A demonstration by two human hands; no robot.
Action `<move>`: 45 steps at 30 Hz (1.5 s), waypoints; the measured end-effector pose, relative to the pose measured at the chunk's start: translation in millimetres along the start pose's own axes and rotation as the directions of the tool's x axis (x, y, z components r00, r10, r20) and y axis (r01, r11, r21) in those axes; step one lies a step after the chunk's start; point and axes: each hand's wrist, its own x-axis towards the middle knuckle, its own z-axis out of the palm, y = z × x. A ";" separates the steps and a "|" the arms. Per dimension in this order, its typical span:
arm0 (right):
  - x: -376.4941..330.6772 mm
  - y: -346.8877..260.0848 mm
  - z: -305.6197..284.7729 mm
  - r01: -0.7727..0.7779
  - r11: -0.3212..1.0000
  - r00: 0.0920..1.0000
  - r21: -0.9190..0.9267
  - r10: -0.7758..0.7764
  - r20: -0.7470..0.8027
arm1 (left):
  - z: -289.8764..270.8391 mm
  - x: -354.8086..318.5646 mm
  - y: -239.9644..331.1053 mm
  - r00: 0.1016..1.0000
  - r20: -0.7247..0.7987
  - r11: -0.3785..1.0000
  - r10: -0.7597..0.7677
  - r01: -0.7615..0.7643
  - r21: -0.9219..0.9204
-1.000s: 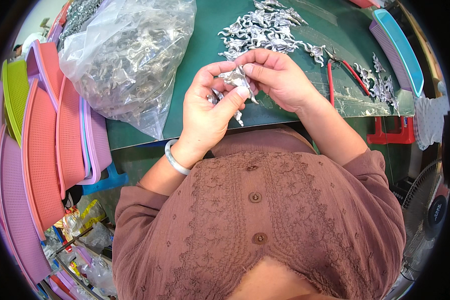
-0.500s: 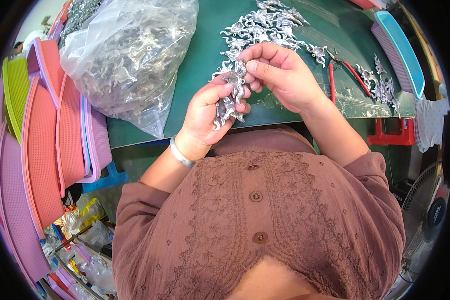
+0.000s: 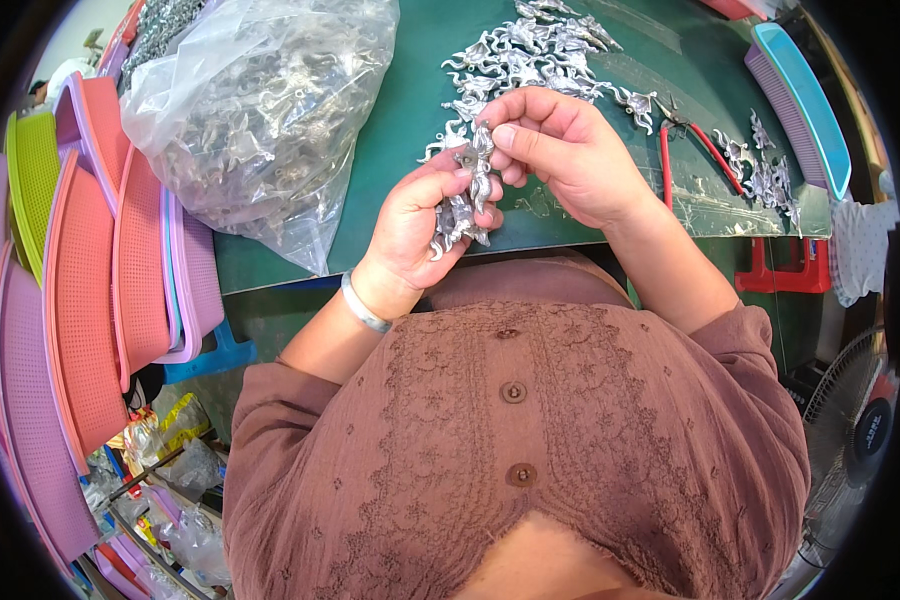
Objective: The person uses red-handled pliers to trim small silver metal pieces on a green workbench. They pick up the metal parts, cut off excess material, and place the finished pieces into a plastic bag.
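Several silvery metal castings (image 3: 457,218) with curled ends lie cupped in my left hand (image 3: 402,222), its fingers closed round them. One more casting (image 3: 481,165) stands up between the left thumb and fingers. My right hand (image 3: 560,150) pinches that casting's upper end between thumb and forefinger; its other fingers are curled in. Beyond both hands, a pile of similar castings (image 3: 535,62) spreads over the green table (image 3: 410,120). Red-handled pliers (image 3: 710,150) lie open to the right of my right hand, beside a smaller group of castings (image 3: 765,178).
A clear plastic bag (image 3: 270,120) full of metal castings stands on the table at the left. Stacked plastic baskets (image 3: 90,300) rise along the left edge. At the far right are a blue-rimmed basket (image 3: 805,110), a red stool (image 3: 785,275) and a fan (image 3: 860,420).
The casting between my hands has turned a little and shows a narrower side. Both hands keep nearly the same place and grip.
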 end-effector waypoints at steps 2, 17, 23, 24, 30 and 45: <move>-0.1 0.3 0.2 0.001 1.000 1.000 0.001 -0.001 0.002 | -0.1 0.3 -0.1 1.000 -0.004 1.000 0.001 -0.001 0.010; 0.7 -2.0 3.0 0.016 1.000 1.000 -0.024 -0.015 0.020 | 6.3 0.7 0.0 0.992 -0.119 0.990 0.039 -0.023 0.137; -7.2 -7.5 3.4 0.105 0.984 0.984 -0.143 -0.082 0.159 | 10.9 -4.8 3.3 0.994 -0.111 1.000 -0.024 0.022 -0.013; -7.6 -10.1 5.8 0.105 0.987 0.985 -0.122 -0.086 0.153 | 11.6 -6.7 5.6 0.994 -0.112 1.000 -0.021 0.019 -0.020; -9.7 -18.8 -10.2 0.090 0.947 0.996 -0.309 -0.093 0.003 | 34.9 -21.3 40.0 0.985 0.072 0.932 0.156 -0.171 0.321; -10.9 -16.6 -50.7 0.120 0.340 0.942 -0.933 -0.334 -0.001 | 94.2 -9.5 263.7 0.853 0.019 -0.665 0.522 0.392 0.636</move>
